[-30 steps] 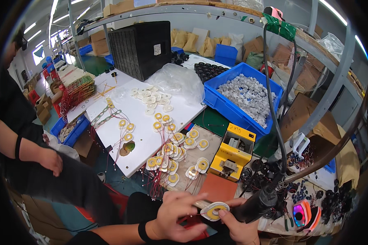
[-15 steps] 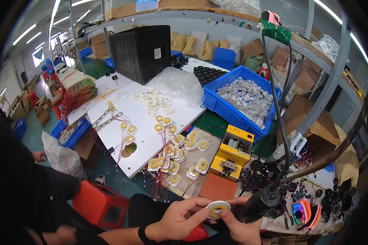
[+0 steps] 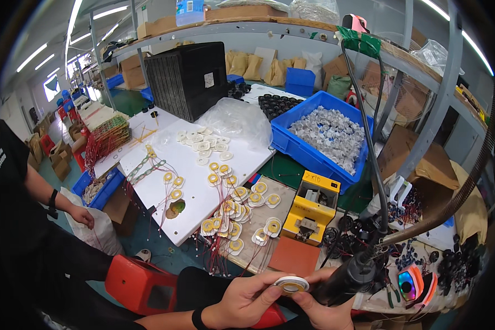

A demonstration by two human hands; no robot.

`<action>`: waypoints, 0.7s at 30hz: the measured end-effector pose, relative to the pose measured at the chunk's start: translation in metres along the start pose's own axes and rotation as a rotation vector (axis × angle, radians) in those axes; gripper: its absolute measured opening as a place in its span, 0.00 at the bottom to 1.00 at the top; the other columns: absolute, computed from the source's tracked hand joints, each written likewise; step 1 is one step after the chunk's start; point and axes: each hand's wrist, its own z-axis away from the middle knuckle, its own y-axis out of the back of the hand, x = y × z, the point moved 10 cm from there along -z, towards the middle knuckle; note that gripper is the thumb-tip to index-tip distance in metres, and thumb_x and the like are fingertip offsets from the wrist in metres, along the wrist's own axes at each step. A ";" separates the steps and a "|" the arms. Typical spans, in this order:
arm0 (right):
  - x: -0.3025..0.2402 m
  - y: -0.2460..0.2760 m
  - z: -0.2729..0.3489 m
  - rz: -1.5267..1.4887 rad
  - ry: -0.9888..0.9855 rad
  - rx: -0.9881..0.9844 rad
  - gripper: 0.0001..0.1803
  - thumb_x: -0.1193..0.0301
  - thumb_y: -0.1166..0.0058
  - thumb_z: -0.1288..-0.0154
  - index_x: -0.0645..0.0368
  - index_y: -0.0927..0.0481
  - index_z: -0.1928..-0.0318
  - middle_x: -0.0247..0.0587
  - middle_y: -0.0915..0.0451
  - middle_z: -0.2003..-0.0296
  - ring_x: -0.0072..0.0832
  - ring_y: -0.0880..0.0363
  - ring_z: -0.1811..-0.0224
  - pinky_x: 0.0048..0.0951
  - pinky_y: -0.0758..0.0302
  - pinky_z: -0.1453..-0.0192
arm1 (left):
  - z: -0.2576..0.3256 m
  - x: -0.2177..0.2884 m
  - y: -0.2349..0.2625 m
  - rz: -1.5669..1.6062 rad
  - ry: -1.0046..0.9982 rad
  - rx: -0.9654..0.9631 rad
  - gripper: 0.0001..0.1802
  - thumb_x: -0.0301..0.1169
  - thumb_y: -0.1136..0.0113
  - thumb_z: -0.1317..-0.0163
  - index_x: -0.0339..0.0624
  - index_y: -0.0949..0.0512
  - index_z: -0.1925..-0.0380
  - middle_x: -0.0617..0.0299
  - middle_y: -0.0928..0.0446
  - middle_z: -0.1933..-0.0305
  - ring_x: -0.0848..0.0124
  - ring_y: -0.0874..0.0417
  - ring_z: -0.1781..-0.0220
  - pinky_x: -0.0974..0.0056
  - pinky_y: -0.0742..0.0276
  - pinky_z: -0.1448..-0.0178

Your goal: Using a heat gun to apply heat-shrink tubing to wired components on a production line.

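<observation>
At the bottom centre, my left hand (image 3: 247, 300) pinches a round white disc with a yellow ring (image 3: 291, 285) between thumb and fingers. My right hand (image 3: 325, 311) is wrapped around a black handheld tool (image 3: 351, 278) whose cable runs up and to the right; its fingertips also touch the disc's underside. The tool's tip sits right beside the disc. Just ahead of my hands lie several similar discs with red wires (image 3: 232, 212) on the bench, and a small yellow machine (image 3: 312, 207) stands next to them.
A blue bin of small grey parts (image 3: 327, 137) stands behind the yellow machine. A white board (image 3: 173, 165) holds more discs; a black crate (image 3: 187, 80) stands at the back. A person in black (image 3: 16, 220) stands at left by a red stool (image 3: 140, 280). Black round parts (image 3: 456, 264) lie at right.
The person at left has shifted, now standing with a hand by a white bag. My hands keep the disc and the tool, with the disc turned slightly flatter.
</observation>
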 end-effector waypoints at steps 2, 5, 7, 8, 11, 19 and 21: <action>-0.003 0.004 0.001 0.003 0.037 0.003 0.15 0.77 0.26 0.34 0.65 0.18 0.51 0.37 0.14 0.58 0.24 0.15 0.57 0.28 0.19 0.49 | -0.002 0.006 -0.005 -0.042 0.023 -0.029 0.16 0.30 0.48 0.16 0.28 0.21 0.40 0.53 0.12 0.46 0.69 0.12 0.46 0.66 0.18 0.41; -0.006 0.004 0.002 0.075 0.059 -0.012 0.16 0.78 0.26 0.35 0.65 0.18 0.51 0.36 0.15 0.59 0.24 0.16 0.58 0.27 0.19 0.50 | -0.003 0.008 -0.006 -0.056 -0.035 -0.054 0.16 0.28 0.47 0.17 0.27 0.21 0.39 0.52 0.12 0.46 0.68 0.11 0.48 0.66 0.18 0.43; -0.010 0.009 0.003 0.069 0.064 0.098 0.17 0.81 0.26 0.36 0.65 0.19 0.50 0.38 0.15 0.59 0.24 0.16 0.57 0.28 0.19 0.50 | -0.002 0.008 -0.005 -0.132 -0.108 0.016 0.16 0.28 0.46 0.18 0.26 0.20 0.39 0.51 0.12 0.46 0.68 0.11 0.50 0.67 0.17 0.45; -0.009 0.008 0.003 0.070 0.066 0.101 0.17 0.81 0.26 0.36 0.65 0.19 0.50 0.38 0.15 0.59 0.24 0.16 0.57 0.28 0.19 0.50 | -0.002 0.014 -0.003 -0.199 -0.181 0.082 0.16 0.27 0.44 0.19 0.26 0.20 0.39 0.50 0.11 0.46 0.68 0.10 0.52 0.67 0.16 0.47; -0.017 0.014 0.006 0.083 0.173 0.215 0.18 0.83 0.26 0.37 0.65 0.19 0.50 0.39 0.15 0.59 0.24 0.15 0.57 0.28 0.18 0.50 | -0.005 0.029 -0.008 -0.406 -0.221 0.088 0.17 0.26 0.41 0.21 0.25 0.19 0.39 0.48 0.11 0.47 0.69 0.10 0.56 0.69 0.16 0.53; -0.013 0.018 0.010 0.135 0.193 0.286 0.18 0.86 0.27 0.38 0.65 0.20 0.50 0.41 0.14 0.58 0.26 0.14 0.57 0.29 0.16 0.51 | -0.004 0.018 -0.010 -0.330 -0.122 0.052 0.18 0.26 0.39 0.22 0.24 0.19 0.38 0.49 0.11 0.48 0.71 0.10 0.55 0.69 0.17 0.54; -0.015 0.016 0.010 0.118 0.211 0.292 0.18 0.86 0.27 0.38 0.65 0.20 0.50 0.40 0.14 0.58 0.26 0.13 0.57 0.29 0.16 0.51 | -0.003 0.012 -0.013 -0.272 -0.114 0.046 0.18 0.26 0.40 0.22 0.24 0.19 0.38 0.49 0.11 0.47 0.70 0.10 0.54 0.69 0.16 0.52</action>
